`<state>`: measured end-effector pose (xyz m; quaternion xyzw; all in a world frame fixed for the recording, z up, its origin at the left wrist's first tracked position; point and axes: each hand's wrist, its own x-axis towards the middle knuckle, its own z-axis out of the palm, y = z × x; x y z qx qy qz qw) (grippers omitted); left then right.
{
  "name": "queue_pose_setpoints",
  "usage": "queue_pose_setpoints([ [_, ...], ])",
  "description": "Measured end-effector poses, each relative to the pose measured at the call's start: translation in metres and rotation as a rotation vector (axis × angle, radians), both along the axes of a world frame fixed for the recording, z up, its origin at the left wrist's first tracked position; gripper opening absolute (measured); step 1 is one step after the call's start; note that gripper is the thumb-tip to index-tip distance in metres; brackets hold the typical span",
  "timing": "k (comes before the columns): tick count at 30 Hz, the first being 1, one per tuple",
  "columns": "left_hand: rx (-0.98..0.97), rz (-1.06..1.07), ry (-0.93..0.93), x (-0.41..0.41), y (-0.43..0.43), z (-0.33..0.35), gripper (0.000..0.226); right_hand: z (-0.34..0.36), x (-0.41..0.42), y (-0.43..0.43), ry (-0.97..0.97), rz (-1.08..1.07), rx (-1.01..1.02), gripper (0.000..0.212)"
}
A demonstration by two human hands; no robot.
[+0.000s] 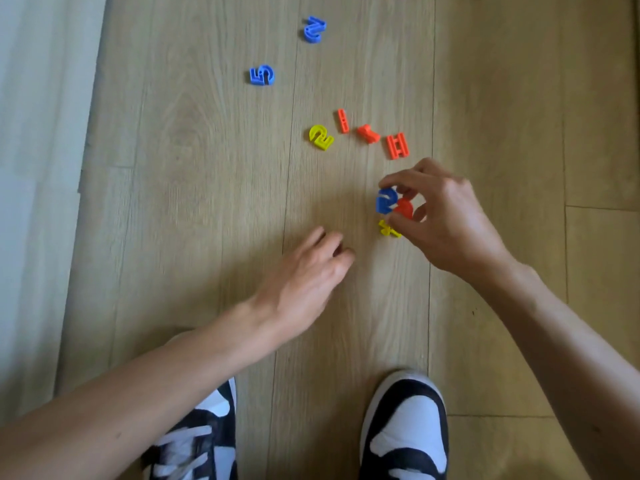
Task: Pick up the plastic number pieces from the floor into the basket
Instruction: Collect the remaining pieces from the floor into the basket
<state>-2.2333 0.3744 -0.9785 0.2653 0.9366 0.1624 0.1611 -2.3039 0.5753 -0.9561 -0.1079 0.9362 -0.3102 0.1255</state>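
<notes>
Right hand held pieces; next ones lay just beyond it.

The right hand [446, 216] pinched a blue piece [385, 199] and a red piece [404, 208]; the orange piece [397, 145] lay just ahead. The left hand [308, 278] was loosely curled, empty.

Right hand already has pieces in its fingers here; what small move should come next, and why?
Probably close the right hand on the yellow piece just under its fingers. It already holds a blue piece and a red piece, and no basket is in view yet.
</notes>
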Motion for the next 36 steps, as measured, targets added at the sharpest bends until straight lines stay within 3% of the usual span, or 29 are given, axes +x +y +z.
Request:
queue_pose_setpoints([
  [4,0.003,0.042,0.005,0.0,-0.006,-0.001,0.023,-0.007,0.016,0.0,-0.071,0.056,0.123,0.04],
  [16,0.223,0.257,-0.203,-0.011,-0.015,-0.007,0.017,-0.021,0.025,-0.013,0.057,0.052,0.325,0.03],
  [19,0.354,0.402,-0.288,-0.014,-0.014,-0.008,0.022,-0.022,0.024,-0.016,0.047,0.04,0.349,0.03],
  [25,0.834,0.826,-0.743,-0.032,-0.013,0.007,0.021,-0.018,0.021,-0.012,0.029,0.018,0.274,0.031],
  [30,1.31,1.224,-1.264,-0.047,-0.003,0.016,0.017,0.024,0.01,-0.033,0.038,-0.164,-0.164,0.032],
  [33,1.5,1.136,-1.485,-0.058,0.002,0.024,0.02,0.049,0.005,-0.06,0.016,0.024,-0.262,0.037],
  [36,1.548,1.039,-1.534,-0.069,0.004,0.03,0.028,0.054,-0.001,-0.078,-0.003,0.213,-0.107,0.043],
])
